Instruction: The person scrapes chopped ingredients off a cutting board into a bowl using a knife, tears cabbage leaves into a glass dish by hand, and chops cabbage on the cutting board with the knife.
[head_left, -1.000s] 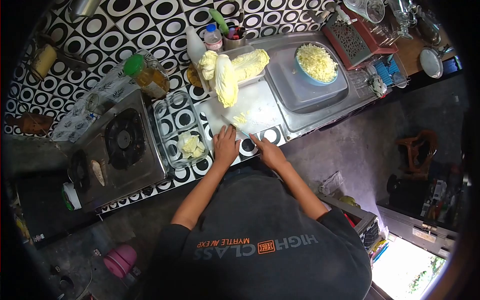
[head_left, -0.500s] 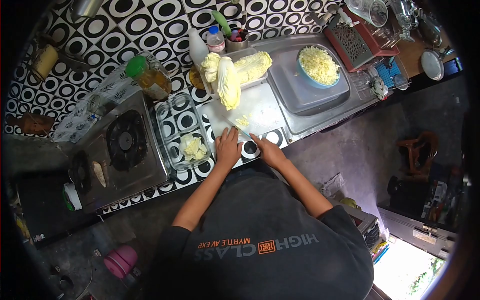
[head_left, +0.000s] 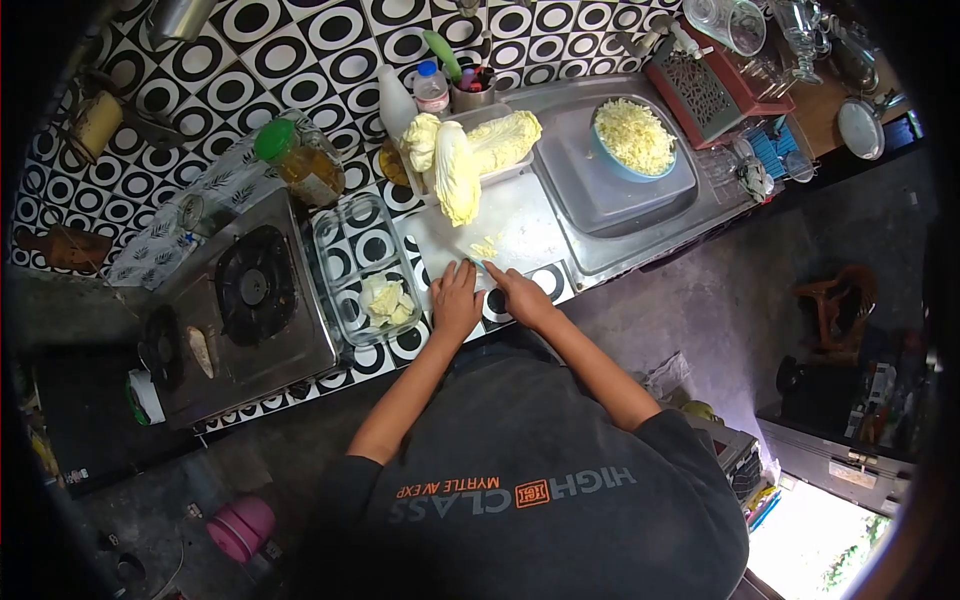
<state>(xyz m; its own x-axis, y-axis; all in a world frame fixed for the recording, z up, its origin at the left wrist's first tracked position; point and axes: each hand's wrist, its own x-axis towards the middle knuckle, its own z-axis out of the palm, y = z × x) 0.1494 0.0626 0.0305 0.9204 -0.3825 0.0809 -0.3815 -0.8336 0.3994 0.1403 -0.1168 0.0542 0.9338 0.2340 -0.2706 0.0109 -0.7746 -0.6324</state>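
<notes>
My right hand (head_left: pixel 521 298) is closed on a knife (head_left: pixel 478 265), of which only a bit of blue shows between my hands. Close beside it, my left hand (head_left: pixel 457 302) rests at the near edge of the white cutting board (head_left: pixel 535 222), fingers bent and close together; whatever lies under the fingertips is hidden. A few pale yellow shreds of cabbage (head_left: pixel 484 248) lie on the board just beyond the knife. Behind them, a napa cabbage piece (head_left: pixel 458 180) leans out over the board from a tray holding another cabbage piece (head_left: pixel 505 140).
Left of the board stands a glass dish (head_left: pixel 335 245) with cabbage scraps (head_left: pixel 386 300) in it, then a gas stove (head_left: pixel 270 345). To the right, a blue bowl (head_left: pixel 640 174) heaped with shredded cabbage (head_left: pixel 635 135) sits on an upturned grey tub (head_left: pixel 610 200) in the sink.
My right hand has shifted slightly left, closer to my left hand. The knife blade, which pointed out over the board, is now mostly out of sight by my left fingers.
</notes>
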